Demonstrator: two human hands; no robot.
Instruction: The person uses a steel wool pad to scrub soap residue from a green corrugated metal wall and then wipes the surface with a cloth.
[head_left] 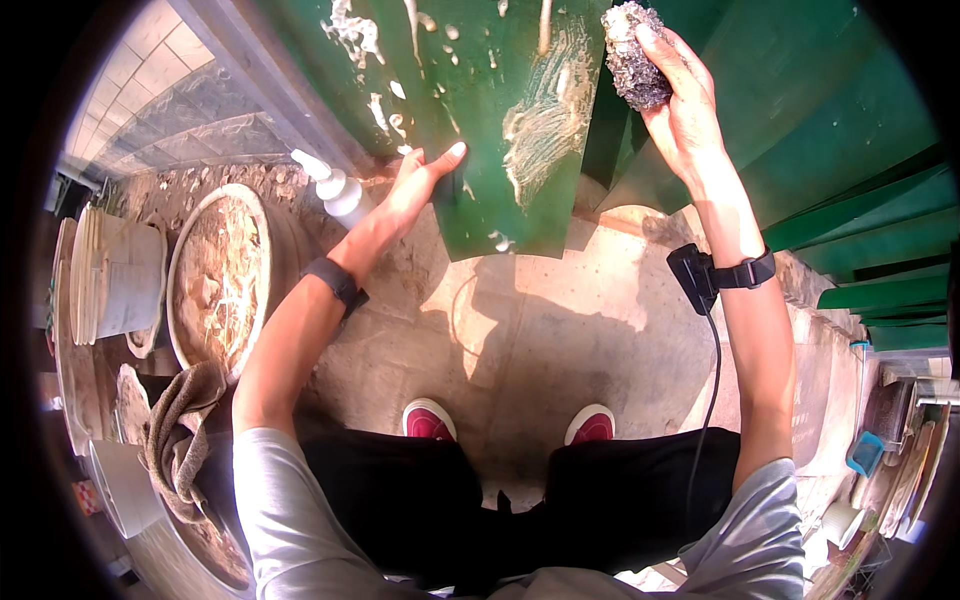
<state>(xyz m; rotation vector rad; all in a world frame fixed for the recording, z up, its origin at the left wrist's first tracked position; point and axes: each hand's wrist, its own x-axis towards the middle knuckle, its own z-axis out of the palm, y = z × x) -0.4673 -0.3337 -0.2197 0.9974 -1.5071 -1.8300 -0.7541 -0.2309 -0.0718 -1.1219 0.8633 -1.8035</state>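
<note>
Green strip [505,222]: smeared with white foam [548,125]. Left hand [415,187]: fingers pinching strip's left edge. Right hand [690,105]: fingers closed around grey scouring pad [633,62].

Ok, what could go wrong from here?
The rough grey scourer in the right hand might scratch the green strip. The black cable hanging from the wrist device could snag. The white bottle close by the left forearm may get knocked over.

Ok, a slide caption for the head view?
Left hand grips a white-streaked green strip; right hand holds a gray scrubber.
</note>
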